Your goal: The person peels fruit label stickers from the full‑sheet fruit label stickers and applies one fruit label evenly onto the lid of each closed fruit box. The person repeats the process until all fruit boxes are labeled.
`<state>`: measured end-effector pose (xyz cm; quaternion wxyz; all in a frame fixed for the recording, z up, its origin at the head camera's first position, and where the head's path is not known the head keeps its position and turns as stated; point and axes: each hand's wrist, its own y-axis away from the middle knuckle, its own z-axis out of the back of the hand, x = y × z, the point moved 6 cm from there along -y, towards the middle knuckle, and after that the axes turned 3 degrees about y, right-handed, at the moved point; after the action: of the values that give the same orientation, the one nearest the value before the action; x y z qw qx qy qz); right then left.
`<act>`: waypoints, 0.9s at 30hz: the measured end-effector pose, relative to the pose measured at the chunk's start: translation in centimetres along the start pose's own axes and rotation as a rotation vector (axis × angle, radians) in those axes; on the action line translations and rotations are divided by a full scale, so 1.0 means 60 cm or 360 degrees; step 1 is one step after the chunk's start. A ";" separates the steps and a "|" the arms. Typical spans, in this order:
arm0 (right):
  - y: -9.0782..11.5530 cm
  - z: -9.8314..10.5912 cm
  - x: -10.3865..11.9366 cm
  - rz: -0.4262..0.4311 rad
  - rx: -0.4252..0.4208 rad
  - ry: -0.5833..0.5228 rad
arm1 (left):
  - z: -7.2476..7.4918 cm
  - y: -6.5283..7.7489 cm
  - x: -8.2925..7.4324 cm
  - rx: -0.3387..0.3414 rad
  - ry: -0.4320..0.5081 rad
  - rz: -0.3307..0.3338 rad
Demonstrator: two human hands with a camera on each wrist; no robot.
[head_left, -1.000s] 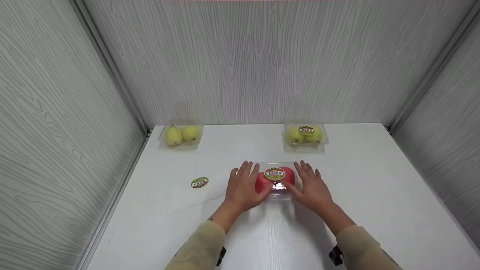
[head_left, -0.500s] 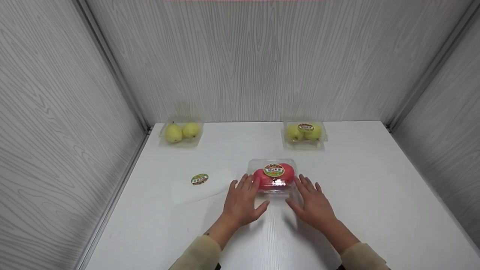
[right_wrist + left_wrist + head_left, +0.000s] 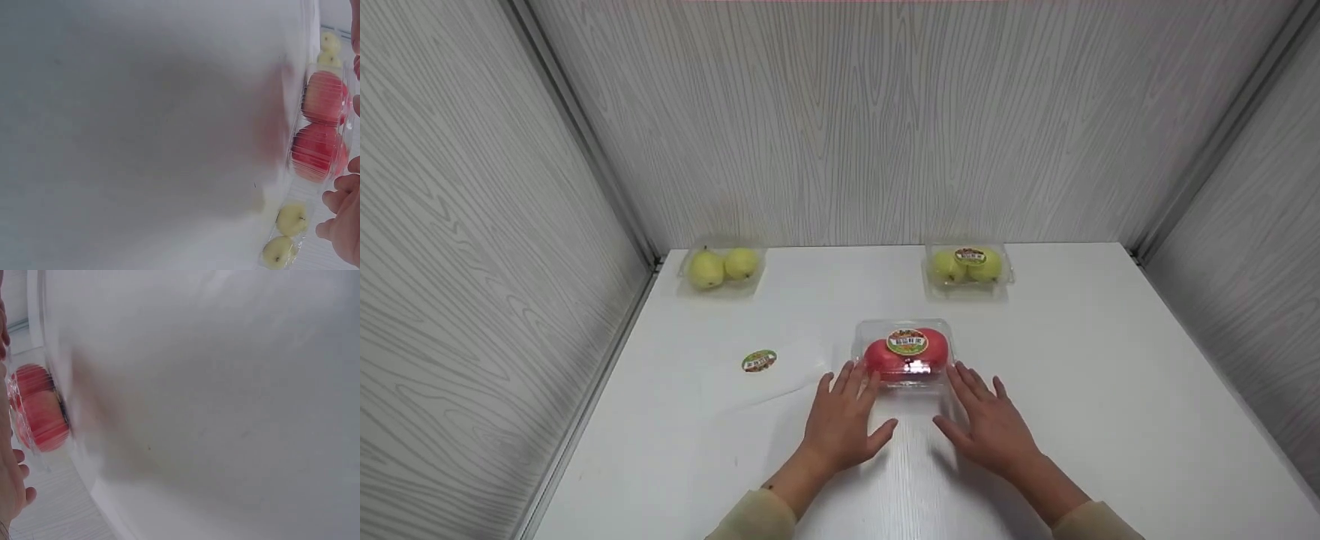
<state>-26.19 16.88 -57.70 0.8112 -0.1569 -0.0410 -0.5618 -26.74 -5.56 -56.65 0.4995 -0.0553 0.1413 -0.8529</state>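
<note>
A clear plastic clamshell box (image 3: 872, 330) stands closed at the middle of the white table, holding two red apples (image 3: 936, 351). An oval fruit label (image 3: 907, 342) sits on its lid. My left hand (image 3: 840, 424) lies with straight fingers and thumb spread, fingertips right at the box's front left corner. At the front right corner my right hand (image 3: 996, 429) mirrors it, fingers extended and gripping nothing. Both wrist views show the red apples through the plastic, the left one (image 3: 42, 419) and the right one (image 3: 318, 149), with fingers at the edge.
Left of the box, a second oval label (image 3: 759, 361) lies on a thin pale sheet (image 3: 802, 375). Along the back edge stand a clear box of yellow-green pears (image 3: 707, 270) at left and a labelled one, its pears (image 3: 984, 267) visible, at right. Grey wood-grain walls (image 3: 855, 135) enclose the table.
Both hands have drawn back toward the person, from around the sides of the apple box to its front corners. The box stays in about the same place, its lid and label now uncovered.
</note>
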 end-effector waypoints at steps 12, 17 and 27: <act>0.003 0.000 0.006 0.0040 -0.0061 0.0028 | -0.006 0.002 0.000 -0.0041 -0.0015 -0.0008; 0.002 -0.005 0.003 0.0028 -0.0031 0.0029 | -0.008 0.000 0.000 -0.0004 -0.0003 0.0006; -0.006 -0.008 0.003 0.0040 -0.0042 0.0038 | -0.011 -0.006 0.003 0.0037 -0.0038 0.0023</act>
<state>-26.53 16.48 -58.02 0.8164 -0.1613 -0.0219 -0.5540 -27.25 -5.42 -57.18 0.5080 -0.0586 0.1259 -0.8501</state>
